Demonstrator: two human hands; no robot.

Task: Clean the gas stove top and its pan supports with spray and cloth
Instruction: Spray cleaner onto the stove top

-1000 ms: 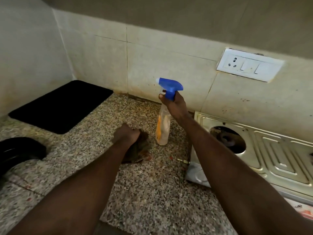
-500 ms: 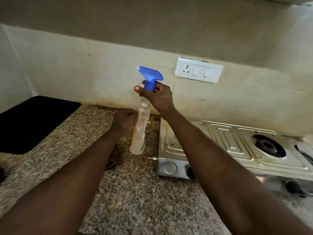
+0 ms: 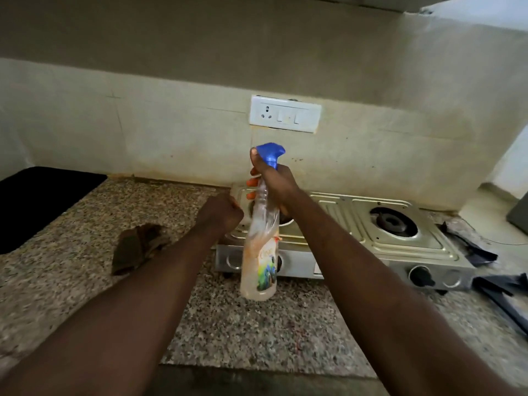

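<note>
My right hand grips the neck of a clear spray bottle with a blue trigger head, held in the air over the left front of the steel gas stove. My left hand is curled into a fist beside the bottle, over the stove's left edge, and holds nothing. A brown cloth lies crumpled on the granite counter, left of my left forearm. The stove's right burner is bare, with no pan support on it. The left burner is mostly hidden behind the bottle and my hand.
Black pan supports lie on the counter right of the stove. A black mat covers the counter's far left. A white socket plate sits on the tiled wall behind. The counter's front edge runs below my arms.
My view has swung right, bringing the whole stove in. My left hand let go of the cloth, which stays on the counter. My right hand lifted the bottle and carried it rightwards over the stove.
</note>
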